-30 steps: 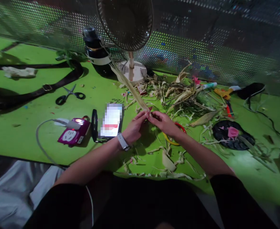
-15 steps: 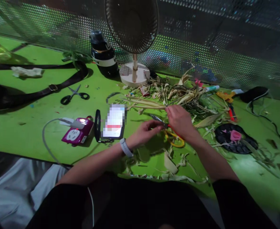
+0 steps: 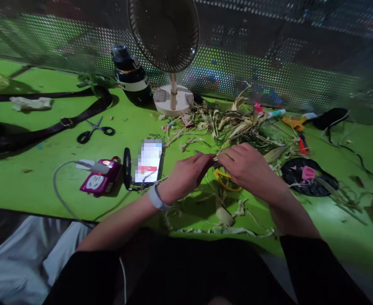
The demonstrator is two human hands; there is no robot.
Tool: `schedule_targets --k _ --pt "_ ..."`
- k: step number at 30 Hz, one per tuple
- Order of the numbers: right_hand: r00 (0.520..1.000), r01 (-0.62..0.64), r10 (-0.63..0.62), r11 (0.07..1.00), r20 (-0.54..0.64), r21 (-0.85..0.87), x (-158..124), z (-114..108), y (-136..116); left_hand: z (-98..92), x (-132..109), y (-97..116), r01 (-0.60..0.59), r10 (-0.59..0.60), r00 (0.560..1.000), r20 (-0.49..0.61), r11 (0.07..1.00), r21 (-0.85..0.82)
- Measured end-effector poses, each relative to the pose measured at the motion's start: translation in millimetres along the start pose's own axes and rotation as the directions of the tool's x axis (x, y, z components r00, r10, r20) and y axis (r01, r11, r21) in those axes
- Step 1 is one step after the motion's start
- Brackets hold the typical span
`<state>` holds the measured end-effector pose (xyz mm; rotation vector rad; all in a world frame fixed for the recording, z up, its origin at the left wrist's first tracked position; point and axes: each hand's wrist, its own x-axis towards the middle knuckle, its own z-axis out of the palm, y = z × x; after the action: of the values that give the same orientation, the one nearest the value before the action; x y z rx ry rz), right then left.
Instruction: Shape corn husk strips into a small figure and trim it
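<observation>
My left hand (image 3: 186, 174) and my right hand (image 3: 248, 169) meet above the green table, fingers pinched together on a thin dried leaf strip (image 3: 218, 153). Most of the strip is hidden by the fingers. Pale strands (image 3: 153, 181) trail out on the far side of my left wrist, by the phone. Beneath both hands lies a yellow-handled tool (image 3: 226, 182), its grey pointed tip showing past my left fingers; its middle is covered. Scraps of pale husk (image 3: 222, 214) are scattered in front of me.
A heap of dried leaves (image 3: 230, 120) lies beyond my hands, with a fan (image 3: 173, 99) and dark bottle (image 3: 132, 80) behind. Leftward are a phone (image 3: 150, 161), purple power strip (image 3: 102, 176) and black scissors (image 3: 95, 129). A black tray (image 3: 292, 169) holds something pink at right.
My hands have come together on the leaf strip. The long strip that stretched leftward from my right hand is no longer laid out there. The view has shifted slightly right.
</observation>
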<state>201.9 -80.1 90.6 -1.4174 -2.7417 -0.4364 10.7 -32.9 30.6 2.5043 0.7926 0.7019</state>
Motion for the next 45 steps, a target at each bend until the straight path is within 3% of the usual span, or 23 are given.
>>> schedule_targets --k 4,7,10,15,18,20,23,27,33,37,40,43,45 --pt "0.998 0.052 -0.054 0.996 0.034 0.079 -0.6 -3.1 6.7 -5.2 -1.2 8.4 0.075 -0.07 0.996 0.061 0.994 -0.074" --pt "0.998 0.037 -0.045 0.98 0.035 0.198 2.1 2.2 13.1 -10.2 1.2 11.7 0.143 -0.131 0.989 0.067 0.962 -0.232" --pt "0.994 0.024 -0.059 0.935 0.089 0.355 3.4 10.4 20.3 -12.4 3.2 12.2 0.168 -0.118 0.982 0.149 0.908 -0.384" --pt "0.974 0.01 -0.13 0.845 0.187 0.534 3.8 21.1 28.1 -9.3 1.7 8.8 0.242 -0.147 0.961 0.233 0.856 -0.458" --pt "0.977 -0.079 -0.05 0.818 0.208 0.57 3.7 26.1 28.7 -6.3 0.6 2.6 0.313 -0.212 0.946 0.247 0.801 -0.51" --pt "0.966 -0.231 0.122 0.805 0.229 0.546 1.3 30.6 27.8 -3.7 0.7 -3.4 0.381 -0.293 0.925 0.243 0.725 -0.573" --pt "0.878 -0.439 0.322 0.838 0.355 0.324 -6.6 40.7 23.6 1.3 1.5 -13.0 0.45 -0.434 0.875 0.217 0.559 -0.696" --pt "0.794 -0.391 0.291 0.917 0.534 0.082 -16.5 56.4 13.3 6.8 1.9 -20.2 0.44 -0.512 0.837 0.191 0.424 -0.791" --pt "0.722 -0.435 0.284 0.895 0.631 0.096 -13.3 58.7 10.1 4.8 1.9 -19.8 0.419 -0.556 0.814 0.169 0.362 -0.832" --pt "0.7 -0.482 0.287 0.866 0.654 0.136 -12.8 58.9 18.7 1.7 3.0 -25.0 0.436 -0.577 0.776 0.255 0.199 -0.877" --pt "0.673 -0.607 0.357 0.767 0.648 0.207 -18.9 71.7 30.1 0.0 3.6 -32.4 0.422 -0.582 0.754 0.304 0.075 -0.904" --pt "0.657 -0.731 0.415 0.555 0.63 0.398 -25.9 89.1 43.4 -2.3 3.9 -37.7 0.375 -0.592 0.747 0.304 -0.004 -0.927" --pt "0.663 -0.748 0.432 0.428 0.612 0.508 -28.5 94.0 50.1 -4.9 3.9 -38.8 0.34 -0.602 0.747 0.283 -0.019 -0.94"
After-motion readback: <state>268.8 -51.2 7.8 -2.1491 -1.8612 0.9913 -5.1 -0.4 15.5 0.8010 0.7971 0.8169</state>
